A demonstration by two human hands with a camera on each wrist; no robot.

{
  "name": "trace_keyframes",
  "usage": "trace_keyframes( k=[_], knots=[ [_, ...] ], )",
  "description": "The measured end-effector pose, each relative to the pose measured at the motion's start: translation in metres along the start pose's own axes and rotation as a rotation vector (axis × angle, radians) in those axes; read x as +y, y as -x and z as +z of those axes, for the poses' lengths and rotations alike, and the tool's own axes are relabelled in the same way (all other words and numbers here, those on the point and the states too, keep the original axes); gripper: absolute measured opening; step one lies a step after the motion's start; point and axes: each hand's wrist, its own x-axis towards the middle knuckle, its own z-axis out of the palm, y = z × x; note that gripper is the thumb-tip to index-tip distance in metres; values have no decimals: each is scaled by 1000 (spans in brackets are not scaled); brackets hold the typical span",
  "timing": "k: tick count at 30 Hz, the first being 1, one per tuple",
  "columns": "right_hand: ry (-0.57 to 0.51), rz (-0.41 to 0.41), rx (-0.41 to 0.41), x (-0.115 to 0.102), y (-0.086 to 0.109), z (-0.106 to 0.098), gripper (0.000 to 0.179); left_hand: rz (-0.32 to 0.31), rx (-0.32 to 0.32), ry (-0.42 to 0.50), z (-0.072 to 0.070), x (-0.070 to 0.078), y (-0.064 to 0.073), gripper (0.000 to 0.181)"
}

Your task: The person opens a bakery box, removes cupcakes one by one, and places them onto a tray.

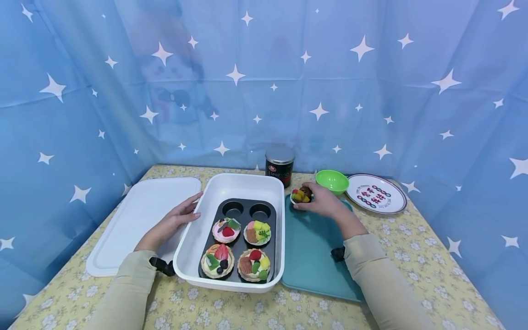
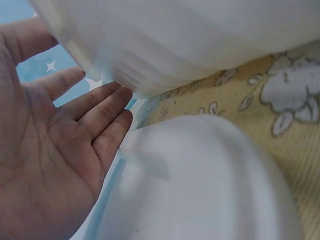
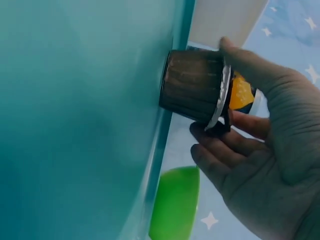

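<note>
My right hand (image 1: pixel 323 201) grips a small dark-brown cupcake (image 3: pixel 195 85) with yellow and red fruit on top, over the far end of the teal tray (image 1: pixel 317 256). In the right wrist view its thumb and fingers hold the cupcake near the pale rim. My left hand (image 1: pixel 175 222) touches the left side of the white bin (image 1: pixel 187 256), its fingers loosely extended below the rim in the left wrist view. Inside the bin lies a dark muffin tin (image 1: pixel 247 208). Several fruit-topped tarts, among them one with a strawberry (image 1: pixel 217 261), fill its nearer wells; the two far wells are bare.
A white lid (image 1: pixel 136 220) lies left of the bin. Behind stand an espresso can (image 1: pixel 279 167) and a green bowl (image 1: pixel 332 182), with a printed plate (image 1: pixel 377 193) at the right. A starry blue curtain (image 1: pixel 272 82) encloses the flowered tablecloth (image 1: pixel 412 270).
</note>
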Motion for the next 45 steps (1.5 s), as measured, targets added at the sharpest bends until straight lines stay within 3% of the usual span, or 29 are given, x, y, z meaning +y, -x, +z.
trace_keyframes(
  k=[7, 16, 21, 26, 30, 33, 39, 45],
  knots=[
    [34, -14, 24, -5, 4, -3, 84, 0, -6, -7, 1, -2, -1, 68],
    [54, -155, 28, -30, 12, -10, 86, -1, -1, -1, 1, -2, 0, 69],
    [-5, -308, -44, -52, 18, -6, 78, 7, -8, 2, 2, -3, 0, 69],
    [-90, -395, -185, -73, 30, 4, 74, 18, -14, 6, 2, -4, 0, 69],
    [-101, -414, -286, -85, 39, 16, 71, 17, -17, 5, 2, -4, -1, 69],
    [-79, -427, -318, -91, 44, 24, 74, 19, -18, 5, 3, -4, -1, 69],
    [23, -457, -308, -98, 46, 37, 83, 10, -13, -2, 2, -2, -1, 69],
    [106, -419, -285, -107, 46, 42, 82, -2, -7, -9, 1, 0, 1, 69]
  ],
)
